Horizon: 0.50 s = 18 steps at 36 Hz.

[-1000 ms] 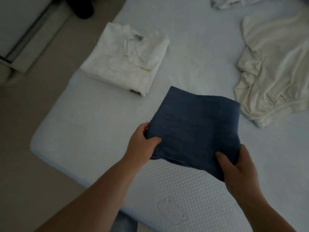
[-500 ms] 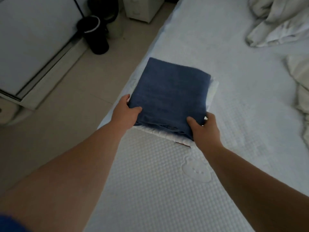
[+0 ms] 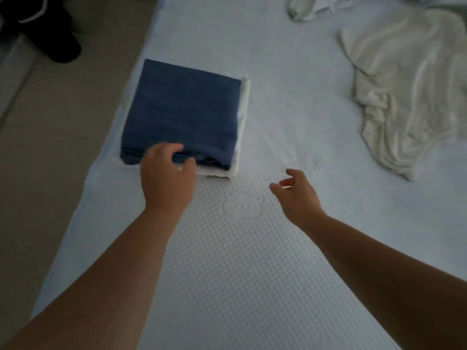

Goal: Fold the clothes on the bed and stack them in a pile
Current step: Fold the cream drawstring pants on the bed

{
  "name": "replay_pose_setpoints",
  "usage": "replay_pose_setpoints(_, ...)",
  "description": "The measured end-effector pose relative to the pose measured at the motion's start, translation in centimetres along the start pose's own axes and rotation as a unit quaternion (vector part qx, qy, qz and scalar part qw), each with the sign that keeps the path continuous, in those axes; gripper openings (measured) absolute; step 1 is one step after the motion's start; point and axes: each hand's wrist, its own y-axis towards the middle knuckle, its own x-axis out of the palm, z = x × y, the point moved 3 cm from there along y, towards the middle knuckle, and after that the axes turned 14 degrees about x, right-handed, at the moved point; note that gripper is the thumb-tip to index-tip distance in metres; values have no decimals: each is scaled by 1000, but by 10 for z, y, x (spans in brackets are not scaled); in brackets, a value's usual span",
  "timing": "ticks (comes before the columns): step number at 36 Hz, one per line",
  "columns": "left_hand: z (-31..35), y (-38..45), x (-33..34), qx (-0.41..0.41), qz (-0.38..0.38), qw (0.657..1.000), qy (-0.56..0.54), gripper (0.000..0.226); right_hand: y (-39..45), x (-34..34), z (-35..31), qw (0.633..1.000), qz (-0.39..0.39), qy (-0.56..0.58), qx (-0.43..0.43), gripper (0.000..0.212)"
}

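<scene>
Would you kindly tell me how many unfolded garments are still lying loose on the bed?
2: a cream garment crumpled at the right side, and a white garment bunched at the far edge, partly cut off by the frame. More may lie out of view.

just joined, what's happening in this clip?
A person is folding laundry on a bed. A folded blue garment lies on top of a folded white garment near the bed's left edge. The left hand touches the blue one's near edge, fingers curled at it; the right hand hovers open, holding nothing. A crumpled cream garment lies unfolded to the right.
</scene>
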Motion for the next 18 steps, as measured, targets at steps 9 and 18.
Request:
replay_pose_setpoints(9,112,-115,158,37,-304,950,-59,41,39,-163,127,982,120,-117,85,53)
replay_pose_setpoints(18,164,-143,294,163,-304,932,110,62,129,-261,163,951,213,-218,-41,64)
